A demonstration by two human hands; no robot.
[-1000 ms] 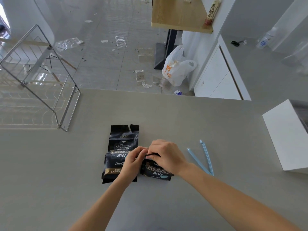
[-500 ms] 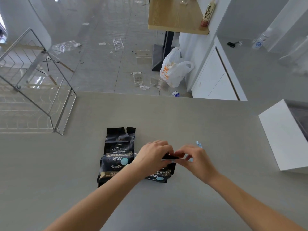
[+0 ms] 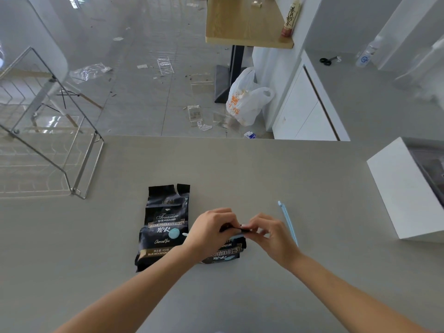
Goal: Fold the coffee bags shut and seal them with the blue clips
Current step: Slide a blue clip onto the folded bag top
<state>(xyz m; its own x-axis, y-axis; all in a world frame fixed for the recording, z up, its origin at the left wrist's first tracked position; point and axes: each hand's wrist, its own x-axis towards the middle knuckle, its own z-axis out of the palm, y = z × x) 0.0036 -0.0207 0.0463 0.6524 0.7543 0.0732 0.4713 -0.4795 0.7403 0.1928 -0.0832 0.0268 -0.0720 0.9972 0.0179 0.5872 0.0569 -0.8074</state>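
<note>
Two black coffee bags lie on the grey counter (image 3: 240, 169). The left coffee bag (image 3: 165, 224) is flat, with its torn top unfolded. The right coffee bag (image 3: 224, 255) has its top folded down, and both hands meet over that fold. My left hand (image 3: 211, 231) pinches the folded top. My right hand (image 3: 269, 234) holds a blue clip (image 3: 236, 236) against the fold. Only a short blue strip of it shows between the hands, plus a pale tip left of my left hand. A second blue clip (image 3: 288, 222) lies free on the counter to the right.
A wire rack (image 3: 60, 150) stands at the counter's left edge. A white box (image 3: 398, 193) sits at the right edge. Beyond the far edge are a littered floor, a white plastic bag (image 3: 245, 102), white cabinets and a wooden table.
My right hand left the bag, reached right to the clips and came back with one. My left hand shifted right onto the folded top. One clip remains on the counter.
</note>
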